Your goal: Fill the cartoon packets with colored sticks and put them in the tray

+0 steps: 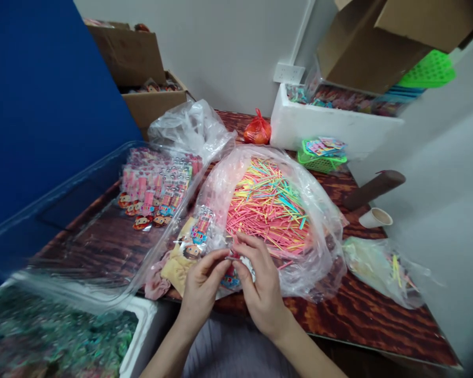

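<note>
Fingers of both hands pinch a small packet [232, 262] at the table edge [339, 336].

Legible text: none. Printed matter was present but unreadable throughout. The small packets [157, 191] laid in rows in the clear plastic tray [63, 210] carried colourful cartoon printing, with lettering too small and blurred to make out. The packet [202, 228] lying near the bag of coloured sticks [270, 202] showed similar print, also illegible. The cards in the green basket [323, 152] bore bright designs with no decipherable words. The cardboard boxes [130, 55] showed no markings that could be read.
</note>
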The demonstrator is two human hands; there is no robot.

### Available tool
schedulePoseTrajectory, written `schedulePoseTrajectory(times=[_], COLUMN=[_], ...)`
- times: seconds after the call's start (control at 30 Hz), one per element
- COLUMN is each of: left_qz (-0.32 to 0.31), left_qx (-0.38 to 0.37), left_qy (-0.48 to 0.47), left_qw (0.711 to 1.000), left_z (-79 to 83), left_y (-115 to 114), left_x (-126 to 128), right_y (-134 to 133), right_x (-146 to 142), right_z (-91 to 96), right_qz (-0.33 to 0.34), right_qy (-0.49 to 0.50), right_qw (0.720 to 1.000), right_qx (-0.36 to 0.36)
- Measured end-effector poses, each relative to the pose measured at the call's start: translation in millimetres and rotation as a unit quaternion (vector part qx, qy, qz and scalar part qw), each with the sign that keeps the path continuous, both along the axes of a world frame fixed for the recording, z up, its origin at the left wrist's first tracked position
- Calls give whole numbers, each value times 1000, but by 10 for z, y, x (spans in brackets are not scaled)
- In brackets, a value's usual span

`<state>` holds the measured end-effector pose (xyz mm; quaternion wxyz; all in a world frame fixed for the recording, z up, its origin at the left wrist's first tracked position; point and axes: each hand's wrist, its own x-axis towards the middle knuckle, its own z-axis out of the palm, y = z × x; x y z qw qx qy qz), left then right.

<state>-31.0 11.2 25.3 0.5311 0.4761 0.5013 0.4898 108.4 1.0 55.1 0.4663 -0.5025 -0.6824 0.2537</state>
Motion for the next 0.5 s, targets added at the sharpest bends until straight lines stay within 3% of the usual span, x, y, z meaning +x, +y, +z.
schedulePoseTrajectory(times=[0.07,0.2,0.33,0.5], left_qz=[-12,-8,-13,-25], left_qx=[10,5,11,4], left_qy=[-14,-25,-49,-60], left_qw=[1000,1000,999,998], left_z=[27,46,72,142], left_y=[17,48,95,136], left_x=[22,58,54,-9], right_y=[25,76,120,154], right_x=[28,53,63,72], right_z=[57,160,217,251], right_qz=[17,-22,34,21], right_qy=[11,77,36,21], right_qw=[1000,996,998,999], right_qx=[-24,-28,-49,-27])
